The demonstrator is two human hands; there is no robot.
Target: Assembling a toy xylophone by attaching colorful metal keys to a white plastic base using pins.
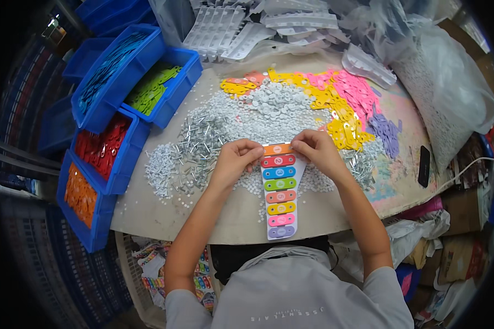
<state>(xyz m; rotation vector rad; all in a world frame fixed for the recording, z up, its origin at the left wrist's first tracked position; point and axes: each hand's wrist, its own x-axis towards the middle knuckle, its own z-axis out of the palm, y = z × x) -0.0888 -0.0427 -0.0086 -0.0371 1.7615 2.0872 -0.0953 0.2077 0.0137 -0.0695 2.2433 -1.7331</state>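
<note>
Between my hands is a white card [299, 170] bearing a column of coloured strips, orange at the top, then red, blue, green and others down to a purple strip [281, 232]. My left hand [237, 158] pinches the card's upper left corner beside the orange strip [278, 149]. At the upper right corner, my right hand [316, 151] grips the card between thumb and fingers. The card's lower end reaches toward the table's near edge. Just beyond my hands lies a heap of small white plastic caps [280, 107]. Metal rivets [203, 134] are scattered left of them.
Blue bins at left hold blue [112, 68], green [153, 88], red [101, 145] and orange [81, 194] strips. Yellow [343, 118], pink [357, 90] and purple [385, 131] strips lie at right, near a black phone-like object [424, 166]. White moulded trays [214, 30] line the back.
</note>
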